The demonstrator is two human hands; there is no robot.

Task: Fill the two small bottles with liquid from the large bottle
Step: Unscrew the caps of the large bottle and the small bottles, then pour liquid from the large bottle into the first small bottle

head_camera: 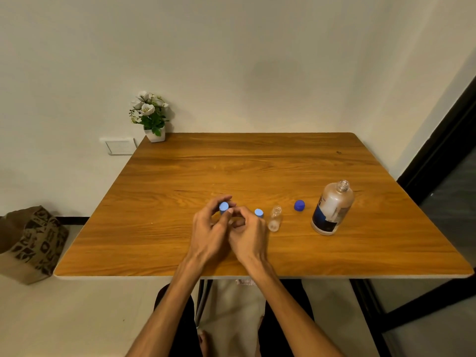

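Note:
My left hand (207, 229) pinches a light blue cap (223, 206) that sits on top of a small bottle. My right hand (248, 234) is curled round that bottle's body, which is hidden by the fingers. A second small clear bottle (275, 219) stands open just right of my right hand. Its light blue cap (258, 213) lies on the table beside it. Further right stands the large bottle (332, 210), open, with a dark label. A dark blue cap (299, 205) lies between the large bottle and the open small one.
The wooden table (257, 163) stands against a white wall. A potted white flower (152, 117) sits at its far left corner. A patterned paper bag (31, 243) rests on the floor to the left. A dark door frame (438, 155) runs along the right.

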